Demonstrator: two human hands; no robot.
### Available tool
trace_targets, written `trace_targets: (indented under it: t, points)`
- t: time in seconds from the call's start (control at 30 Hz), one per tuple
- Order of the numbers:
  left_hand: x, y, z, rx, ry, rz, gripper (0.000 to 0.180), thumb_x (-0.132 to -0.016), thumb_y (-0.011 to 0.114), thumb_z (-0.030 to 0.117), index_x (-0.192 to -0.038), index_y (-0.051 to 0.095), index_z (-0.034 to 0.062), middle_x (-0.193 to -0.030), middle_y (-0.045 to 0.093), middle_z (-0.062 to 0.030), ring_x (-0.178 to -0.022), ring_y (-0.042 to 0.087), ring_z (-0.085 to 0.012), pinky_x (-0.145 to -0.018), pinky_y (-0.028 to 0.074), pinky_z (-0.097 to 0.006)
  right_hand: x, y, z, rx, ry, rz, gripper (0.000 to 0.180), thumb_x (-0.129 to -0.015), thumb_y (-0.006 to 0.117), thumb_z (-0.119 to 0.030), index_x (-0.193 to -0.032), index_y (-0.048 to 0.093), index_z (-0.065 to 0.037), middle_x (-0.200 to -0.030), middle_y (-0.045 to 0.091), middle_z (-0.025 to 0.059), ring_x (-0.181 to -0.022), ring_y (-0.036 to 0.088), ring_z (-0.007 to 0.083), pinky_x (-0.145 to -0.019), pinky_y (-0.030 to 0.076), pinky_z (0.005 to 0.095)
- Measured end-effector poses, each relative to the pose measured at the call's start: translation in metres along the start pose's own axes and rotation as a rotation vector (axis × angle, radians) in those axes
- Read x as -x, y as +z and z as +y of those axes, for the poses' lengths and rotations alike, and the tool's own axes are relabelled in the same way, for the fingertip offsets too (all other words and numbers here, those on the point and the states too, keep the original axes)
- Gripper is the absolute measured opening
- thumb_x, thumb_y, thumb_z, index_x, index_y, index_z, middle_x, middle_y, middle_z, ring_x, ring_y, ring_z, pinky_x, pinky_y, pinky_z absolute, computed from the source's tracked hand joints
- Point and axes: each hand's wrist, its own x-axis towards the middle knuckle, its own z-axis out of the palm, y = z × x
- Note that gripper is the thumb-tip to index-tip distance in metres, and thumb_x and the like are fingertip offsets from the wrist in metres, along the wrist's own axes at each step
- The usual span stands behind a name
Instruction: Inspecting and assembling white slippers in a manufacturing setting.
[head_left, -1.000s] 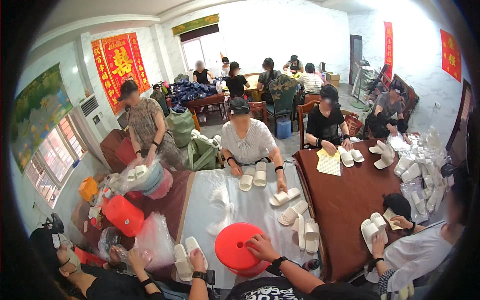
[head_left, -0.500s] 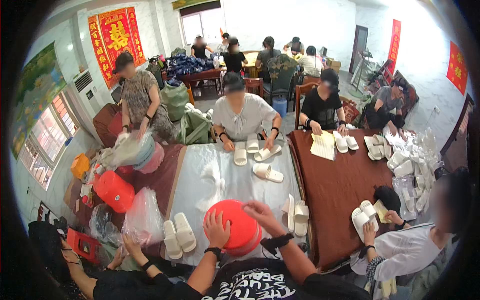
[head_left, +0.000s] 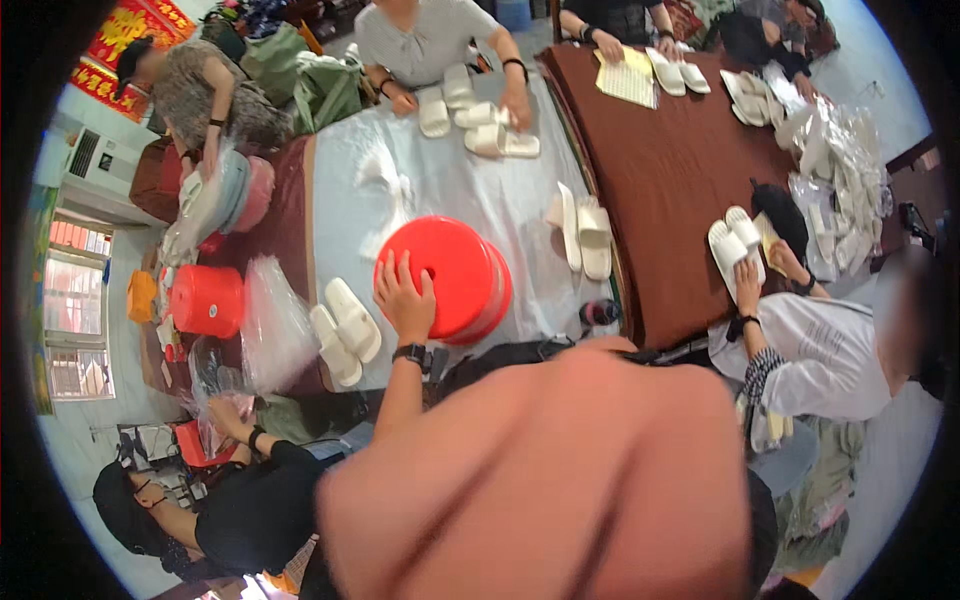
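My left hand [head_left: 404, 298] lies with fingers spread on top of a red round plastic stool [head_left: 455, 262], which has a hole in its seat and stands on the plastic-covered table [head_left: 335, 205]. Very near the camera, my right hand [head_left: 560, 470] fills the lower middle as a large blurred shape; its fingertips, and anything in them, are hidden. Left of the stool rests a pair of cream slippers [head_left: 345, 330]. Another pair of slippers [head_left: 580, 235] lies to its right, one tipped on its side.
Across the table a person's hand [head_left: 516, 105] touches one of several slippers. Clear plastic bags [head_left: 280, 320] and a red plastic container [head_left: 207, 300] sit at left. On the brown-covered table [head_left: 650, 190] at right, co-workers handle slippers; bagged ones [head_left: 840, 165] pile beyond.
My right hand has risen from beside the stool to close before the camera. The view has tilted downward. My left hand stays on the stool.
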Motion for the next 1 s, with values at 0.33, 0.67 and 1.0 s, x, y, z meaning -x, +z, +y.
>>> trace_targets:
  t: [0.33, 0.67, 1.0]
  points:
    - [-0.002, 0.003, 0.003, 0.019, 0.021, 0.024, 0.050, -0.094, 0.063, 0.031, -0.141, 0.057, 0.0167, -0.153, 0.048, -0.0099, -0.143, 0.040, -0.0342, -0.114, 0.030, -0.053, 0.017, 0.019, 0.032, -0.142, -0.005, 0.047, 0.034, -0.092, 0.070, -0.037, -0.098, 0.069, -0.003, -0.092, 0.068, 0.0076, -0.086, 0.063, 0.0182, -0.075, 0.048, 0.0324]
    - [-0.003, 0.005, 0.003, -0.030, 0.001, 0.002, 0.051, -0.093, 0.063, 0.033, -0.140, 0.058, 0.0166, -0.153, 0.048, -0.0095, -0.144, 0.039, -0.0345, -0.113, 0.031, -0.055, 0.019, 0.009, 0.053, -0.169, 0.034, 0.136, 0.033, -0.085, 0.079, -0.035, -0.097, 0.069, -0.005, -0.091, 0.069, 0.0041, -0.085, 0.064, 0.0149, -0.072, 0.049, 0.0308]
    - [-0.002, 0.014, -0.007, -1.045, 0.258, 0.238, 0.050, -0.092, 0.065, 0.031, -0.140, 0.058, 0.0160, -0.153, 0.048, -0.0102, -0.142, 0.041, -0.0342, -0.113, 0.031, -0.054, 0.060, -0.067, 0.071, 0.246, 0.246, 0.376, 0.036, -0.078, 0.088, -0.033, -0.096, 0.070, -0.007, -0.089, 0.069, 0.0005, -0.084, 0.066, 0.0116, -0.068, 0.049, 0.0291]
